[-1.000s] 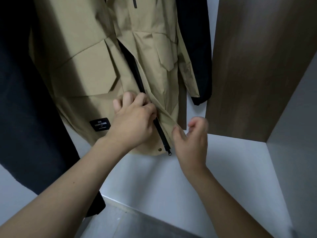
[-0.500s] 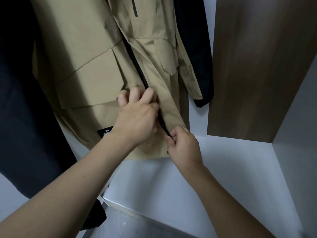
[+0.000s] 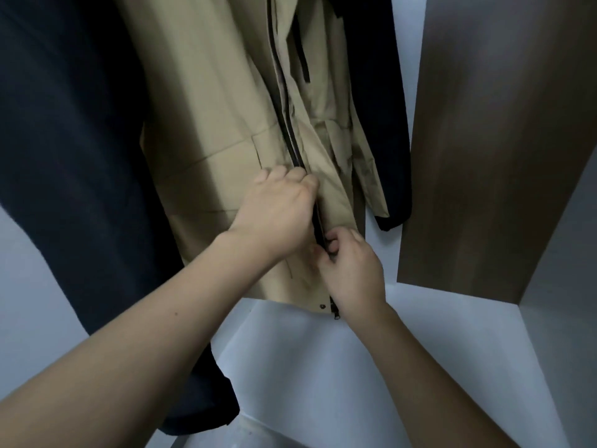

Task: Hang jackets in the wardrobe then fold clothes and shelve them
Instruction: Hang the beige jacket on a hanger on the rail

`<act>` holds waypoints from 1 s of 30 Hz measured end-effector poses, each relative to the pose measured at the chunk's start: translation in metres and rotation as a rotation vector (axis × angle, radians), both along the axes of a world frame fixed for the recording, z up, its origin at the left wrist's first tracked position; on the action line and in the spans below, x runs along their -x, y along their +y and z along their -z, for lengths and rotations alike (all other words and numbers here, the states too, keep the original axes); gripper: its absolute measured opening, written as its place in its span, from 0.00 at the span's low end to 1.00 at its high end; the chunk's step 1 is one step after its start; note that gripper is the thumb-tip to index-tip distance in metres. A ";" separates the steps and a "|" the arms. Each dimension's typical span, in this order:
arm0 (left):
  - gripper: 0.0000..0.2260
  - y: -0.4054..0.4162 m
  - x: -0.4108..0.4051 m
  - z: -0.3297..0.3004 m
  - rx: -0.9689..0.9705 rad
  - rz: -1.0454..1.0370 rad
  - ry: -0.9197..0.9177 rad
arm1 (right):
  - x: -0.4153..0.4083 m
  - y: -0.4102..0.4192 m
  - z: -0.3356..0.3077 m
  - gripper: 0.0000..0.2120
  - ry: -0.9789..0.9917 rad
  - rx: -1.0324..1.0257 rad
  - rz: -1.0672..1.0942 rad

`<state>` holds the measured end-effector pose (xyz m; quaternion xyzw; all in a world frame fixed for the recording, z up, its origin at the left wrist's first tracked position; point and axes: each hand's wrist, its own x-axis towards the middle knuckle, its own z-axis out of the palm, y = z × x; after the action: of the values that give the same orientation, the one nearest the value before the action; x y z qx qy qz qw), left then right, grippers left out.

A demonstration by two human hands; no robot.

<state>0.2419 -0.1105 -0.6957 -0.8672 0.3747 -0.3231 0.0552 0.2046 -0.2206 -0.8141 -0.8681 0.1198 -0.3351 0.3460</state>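
The tan jacket (image 3: 210, 130) is already hanging inside the wardrobe, so the hanging part looks done for this one. What's going on now is the front getting sorted out, probably zipping it up or lining up the two edges. The black zipper (image 3: 292, 147) runs down the middle of the jacket, and both hands are low down on it, not far above the hem.

The left hand (image 3: 277, 215) is curled over the jacket's front edge just left of the zipper line, gripping the fabric. The right hand (image 3: 350, 270) is right below it on the other side, fingertips pinching something at the zipper. I can't tell whether that's the slider or just the tape, it's too dark in there. A small black bit (image 3: 336, 315) dangles at the jacket's hem just under the right wrist.

Around the jacket: a dark garment (image 3: 64, 140) hangs on its left, another dark one (image 3: 381, 124) behind on its right, then a wooden panel (image 3: 491, 156) further right and the white wardrobe floor (image 3: 323, 367) below.

My guess at the next move: hold the fabric taut with the left, then pull straight along the teeth so nothing snags.
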 end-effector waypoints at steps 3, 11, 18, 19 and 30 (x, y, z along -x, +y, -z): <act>0.13 -0.001 -0.002 -0.016 -0.063 -0.001 -0.058 | -0.014 -0.003 -0.025 0.04 0.029 0.092 0.029; 0.19 0.007 -0.022 -0.084 -0.199 -0.188 -0.327 | -0.025 -0.004 -0.078 0.05 0.553 0.192 -0.069; 0.23 -0.003 -0.023 -0.124 -0.404 -0.149 -0.364 | -0.044 -0.002 -0.182 0.06 0.304 0.237 -0.146; 0.22 -0.002 -0.023 -0.130 -0.455 -0.150 -0.396 | -0.046 -0.001 -0.187 0.05 0.306 0.235 -0.155; 0.25 0.009 -0.028 -0.230 -0.306 -0.167 -0.683 | -0.041 -0.005 -0.216 0.08 0.366 0.166 -0.245</act>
<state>0.2702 -0.1011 -0.4658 -0.7191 0.3066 -0.5281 0.3316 0.2459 -0.2257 -0.5985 -0.9478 0.0461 -0.1364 0.2844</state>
